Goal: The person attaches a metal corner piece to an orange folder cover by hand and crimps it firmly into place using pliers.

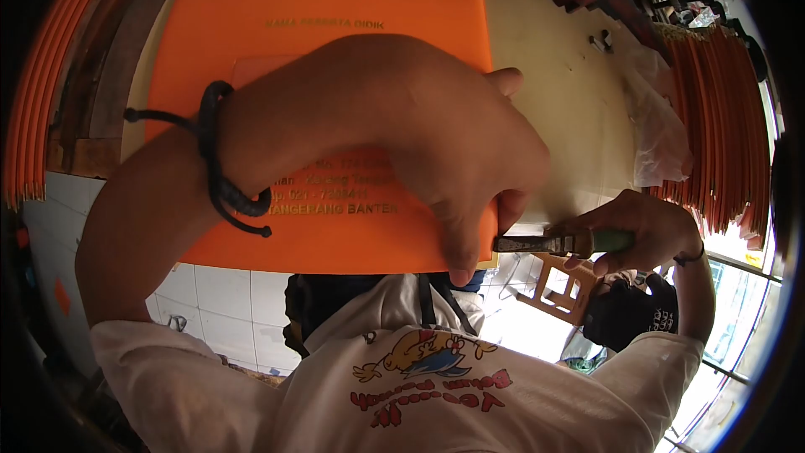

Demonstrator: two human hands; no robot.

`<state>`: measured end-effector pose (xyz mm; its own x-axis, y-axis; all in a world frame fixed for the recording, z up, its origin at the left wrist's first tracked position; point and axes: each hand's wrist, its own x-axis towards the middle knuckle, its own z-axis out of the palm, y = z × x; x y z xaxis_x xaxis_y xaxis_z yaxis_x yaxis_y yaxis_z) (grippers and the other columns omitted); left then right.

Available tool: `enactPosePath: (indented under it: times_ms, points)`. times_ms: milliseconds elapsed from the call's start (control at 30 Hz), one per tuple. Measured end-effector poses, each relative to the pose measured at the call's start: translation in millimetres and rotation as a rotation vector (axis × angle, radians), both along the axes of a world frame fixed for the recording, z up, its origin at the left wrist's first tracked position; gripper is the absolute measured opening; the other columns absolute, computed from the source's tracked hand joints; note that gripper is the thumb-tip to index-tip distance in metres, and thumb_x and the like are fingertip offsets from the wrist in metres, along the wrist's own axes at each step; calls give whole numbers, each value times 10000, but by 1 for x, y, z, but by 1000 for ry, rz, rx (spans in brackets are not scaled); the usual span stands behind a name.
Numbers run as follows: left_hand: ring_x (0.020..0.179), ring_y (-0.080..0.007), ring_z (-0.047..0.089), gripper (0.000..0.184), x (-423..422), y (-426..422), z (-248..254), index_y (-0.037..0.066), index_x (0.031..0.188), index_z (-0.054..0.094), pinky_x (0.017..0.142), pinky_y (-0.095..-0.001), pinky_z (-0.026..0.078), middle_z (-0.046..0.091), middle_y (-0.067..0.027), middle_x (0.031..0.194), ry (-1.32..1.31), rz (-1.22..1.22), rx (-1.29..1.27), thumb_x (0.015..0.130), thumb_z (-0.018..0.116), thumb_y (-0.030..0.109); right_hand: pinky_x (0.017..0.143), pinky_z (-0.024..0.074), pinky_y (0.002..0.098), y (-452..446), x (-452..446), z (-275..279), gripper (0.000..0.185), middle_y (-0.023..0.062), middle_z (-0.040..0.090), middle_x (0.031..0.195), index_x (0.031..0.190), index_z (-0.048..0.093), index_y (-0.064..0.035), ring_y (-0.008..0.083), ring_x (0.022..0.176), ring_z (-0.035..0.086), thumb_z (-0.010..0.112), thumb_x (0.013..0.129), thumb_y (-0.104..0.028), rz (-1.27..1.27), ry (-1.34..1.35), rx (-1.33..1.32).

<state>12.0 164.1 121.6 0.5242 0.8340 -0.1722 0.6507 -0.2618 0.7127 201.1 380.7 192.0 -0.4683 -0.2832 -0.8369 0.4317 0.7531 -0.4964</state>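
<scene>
Left hand (470, 134) pinches orange cover (251, 42) at its near right corner — presumably steadying it; right hand (637, 231) grips green-handled pliers (537, 244), nose at that edge. Cover overhangs table (570, 75) nearside, likely for access — orange stack (42, 67) left, red-orange stack (713, 134) right.

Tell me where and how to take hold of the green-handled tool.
Best take the tool by its green handle, coming from the right of the picture. It lies roughly level across the view, its narrow metal head pointing left at the orange cover's lower right corner, so the handle end likely keeps fingers clear of the head.
</scene>
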Motion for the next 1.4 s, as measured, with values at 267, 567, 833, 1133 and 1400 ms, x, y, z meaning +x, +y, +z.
enactPosePath:
  times_ms: [267, 567, 833, 1133, 1400]
  points:
    - [991, -271, 659, 512, 0, 0, 1, 71, 1103, 756, 1190, -475, 127, 756, -77, 948, 15, 23, 1, 766, 803, 454, 720, 580, 312, -1, -2, 2, 552, 85, 752, 1060, 1415, 568, -86, 175, 799, 728, 737, 902, -199, 6, 19, -67]
    - [1037, -275, 641, 617, 0, -2, 4, 64, 1176, 725, 1180, -469, 136, 751, -76, 975, -7, 0, -11, 742, 817, 492, 736, 572, 321, 9, 5, -9, 407, 84, 748, 972, 1261, 624, -61, 204, 801, 728, 741, 895, -195, 71, 326, -129]
    - [1169, -299, 557, 572, 0, -2, 2, 71, 1126, 753, 1171, -470, 125, 752, -86, 966, -18, -12, -27, 744, 816, 492, 695, 559, 339, 6, 10, -9, 312, 80, 717, 908, 1170, 641, -65, 193, 748, 700, 731, 910, -212, 93, 273, -5]
    - [1257, -353, 448, 543, 0, 0, 5, 85, 1121, 757, 1160, -502, 155, 751, -81, 961, 26, -24, -81, 756, 807, 485, 681, 575, 353, 0, 15, -12, 480, 92, 718, 1015, 1367, 577, -98, 209, 759, 703, 719, 932, -244, 80, 249, -41]
    - [1138, -318, 561, 511, -1, 0, 0, 74, 1109, 758, 1174, -487, 132, 751, -83, 921, -28, -33, -54, 781, 793, 464, 698, 586, 352, 0, 4, -6, 420, 134, 727, 1058, 1230, 603, -22, 245, 802, 731, 738, 906, -253, -14, 165, 45]
